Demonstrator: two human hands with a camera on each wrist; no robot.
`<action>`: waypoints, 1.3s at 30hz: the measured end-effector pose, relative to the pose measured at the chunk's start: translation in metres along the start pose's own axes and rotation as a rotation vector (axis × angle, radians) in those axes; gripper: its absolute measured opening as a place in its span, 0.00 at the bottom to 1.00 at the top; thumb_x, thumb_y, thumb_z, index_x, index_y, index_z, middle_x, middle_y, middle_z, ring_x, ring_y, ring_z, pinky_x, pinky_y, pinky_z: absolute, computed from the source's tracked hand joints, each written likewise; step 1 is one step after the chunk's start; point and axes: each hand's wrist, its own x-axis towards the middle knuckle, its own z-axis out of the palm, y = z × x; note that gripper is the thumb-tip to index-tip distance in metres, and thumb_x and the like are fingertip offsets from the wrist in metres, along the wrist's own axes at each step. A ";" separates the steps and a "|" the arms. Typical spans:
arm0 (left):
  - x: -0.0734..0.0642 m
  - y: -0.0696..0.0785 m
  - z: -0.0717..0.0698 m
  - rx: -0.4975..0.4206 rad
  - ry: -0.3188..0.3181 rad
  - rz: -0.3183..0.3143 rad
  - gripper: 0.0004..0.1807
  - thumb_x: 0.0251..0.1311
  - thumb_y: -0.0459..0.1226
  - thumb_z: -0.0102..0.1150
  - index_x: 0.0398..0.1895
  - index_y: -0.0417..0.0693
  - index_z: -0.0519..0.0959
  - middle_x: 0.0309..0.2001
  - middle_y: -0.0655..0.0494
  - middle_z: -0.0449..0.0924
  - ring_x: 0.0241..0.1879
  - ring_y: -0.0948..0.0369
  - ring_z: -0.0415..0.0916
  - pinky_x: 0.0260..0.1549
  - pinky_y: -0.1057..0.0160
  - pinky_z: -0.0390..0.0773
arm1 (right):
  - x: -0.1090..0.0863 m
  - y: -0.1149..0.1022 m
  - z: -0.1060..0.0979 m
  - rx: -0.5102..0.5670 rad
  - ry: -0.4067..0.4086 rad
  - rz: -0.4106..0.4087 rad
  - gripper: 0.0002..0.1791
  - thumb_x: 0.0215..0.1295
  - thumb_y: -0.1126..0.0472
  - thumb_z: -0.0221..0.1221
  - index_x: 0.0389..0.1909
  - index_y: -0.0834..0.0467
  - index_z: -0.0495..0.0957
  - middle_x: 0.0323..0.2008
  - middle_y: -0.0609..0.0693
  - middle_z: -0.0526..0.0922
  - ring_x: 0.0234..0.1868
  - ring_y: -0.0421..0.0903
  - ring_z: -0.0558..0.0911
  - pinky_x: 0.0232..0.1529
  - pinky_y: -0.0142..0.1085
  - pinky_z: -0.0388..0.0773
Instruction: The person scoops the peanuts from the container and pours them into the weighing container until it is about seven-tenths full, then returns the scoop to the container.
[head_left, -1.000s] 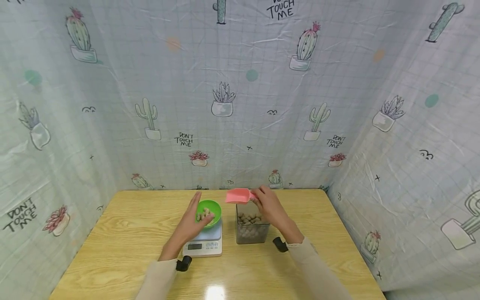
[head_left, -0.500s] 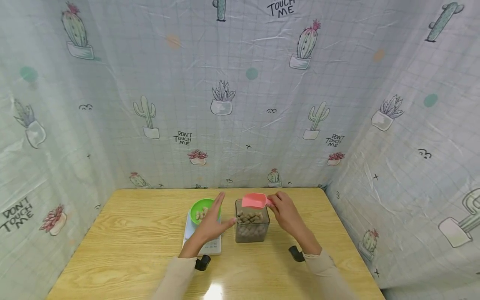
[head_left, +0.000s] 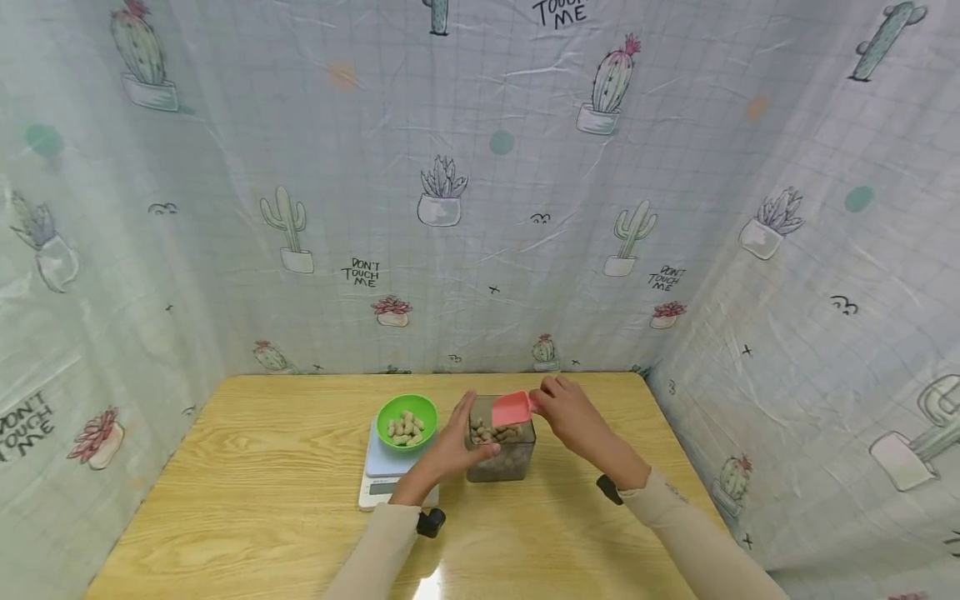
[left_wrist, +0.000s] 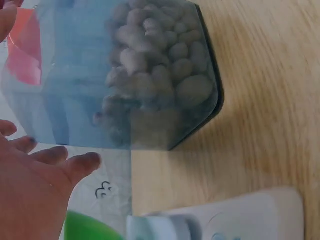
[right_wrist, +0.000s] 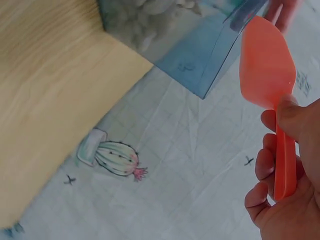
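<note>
While our right hand [head_left: 576, 422] grips the pink scoop [head_left: 512, 409] over the see-through box [head_left: 495, 475], our left hand [head_left: 452, 451] holds its fingers wide beside it; contact, we cannot tell. Scooping looks in hand; next move, we judge, calls for dipping into the box's peanuts [head_left: 487, 434]. More peanuts [head_left: 406, 428] sit in the green bowl [head_left: 428, 413] on the scale [head_left: 378, 458].

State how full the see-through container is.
Partly full: in the left wrist view, peanuts fill the lower part of the see-through container, and its sides show bare above them.
</note>
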 end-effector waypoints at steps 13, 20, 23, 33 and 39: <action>0.004 -0.007 0.004 -0.051 -0.017 -0.068 0.61 0.55 0.59 0.66 0.80 0.57 0.36 0.80 0.46 0.37 0.75 0.40 0.51 0.64 0.36 0.65 | 0.018 -0.002 -0.008 -0.261 -0.175 -0.217 0.08 0.65 0.62 0.63 0.44 0.51 0.82 0.39 0.48 0.76 0.39 0.47 0.72 0.44 0.41 0.70; 0.005 -0.008 0.006 -0.031 -0.026 -0.098 0.60 0.56 0.60 0.64 0.80 0.60 0.34 0.80 0.47 0.37 0.76 0.42 0.50 0.66 0.39 0.64 | 0.027 -0.003 -0.011 -0.412 -0.214 -0.312 0.06 0.64 0.60 0.65 0.40 0.51 0.81 0.39 0.47 0.75 0.38 0.46 0.71 0.42 0.38 0.70; 0.004 -0.006 0.006 -0.019 -0.033 -0.098 0.60 0.55 0.62 0.63 0.80 0.62 0.34 0.80 0.48 0.37 0.76 0.41 0.51 0.66 0.39 0.65 | 0.030 -0.004 -0.012 -0.497 -0.232 -0.355 0.08 0.63 0.57 0.66 0.41 0.51 0.81 0.41 0.47 0.76 0.41 0.46 0.74 0.44 0.38 0.73; 0.003 -0.007 0.010 -0.001 -0.054 -0.071 0.58 0.56 0.66 0.60 0.80 0.66 0.34 0.80 0.47 0.36 0.75 0.40 0.51 0.64 0.38 0.66 | 0.033 0.001 0.013 -0.576 -0.368 -0.465 0.15 0.65 0.55 0.64 0.52 0.50 0.81 0.51 0.46 0.78 0.51 0.44 0.77 0.56 0.37 0.75; 0.003 -0.008 0.009 -0.020 -0.042 -0.063 0.57 0.57 0.64 0.60 0.80 0.66 0.35 0.80 0.48 0.37 0.75 0.40 0.51 0.64 0.38 0.66 | 0.033 0.008 0.023 -0.494 -0.355 -0.503 0.13 0.65 0.56 0.64 0.50 0.49 0.82 0.48 0.45 0.80 0.49 0.43 0.77 0.54 0.36 0.76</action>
